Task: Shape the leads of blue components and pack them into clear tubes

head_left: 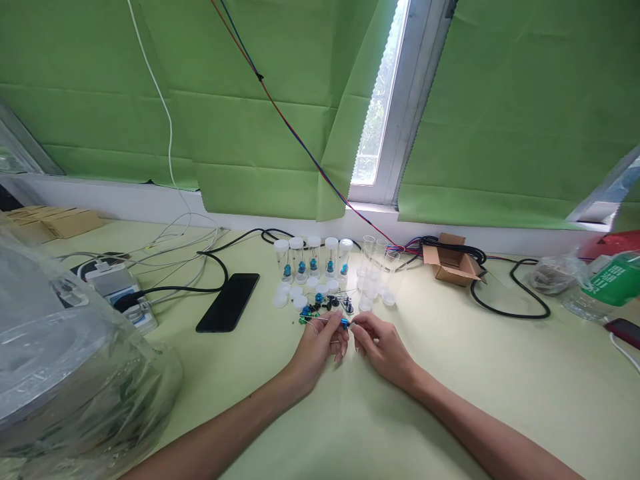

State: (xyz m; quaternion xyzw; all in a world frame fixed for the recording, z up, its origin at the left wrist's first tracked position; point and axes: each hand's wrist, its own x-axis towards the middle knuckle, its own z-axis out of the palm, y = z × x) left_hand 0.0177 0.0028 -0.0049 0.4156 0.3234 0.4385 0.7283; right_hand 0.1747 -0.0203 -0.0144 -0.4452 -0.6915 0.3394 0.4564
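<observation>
Head view: both hands meet at table centre. Left hand (pixel 320 343) and right hand (pixel 380 343) pinch a blue part (pixel 345 323) with wire legs; capped vials (pixel 313 257) stand at twelve o'clock.
</observation>
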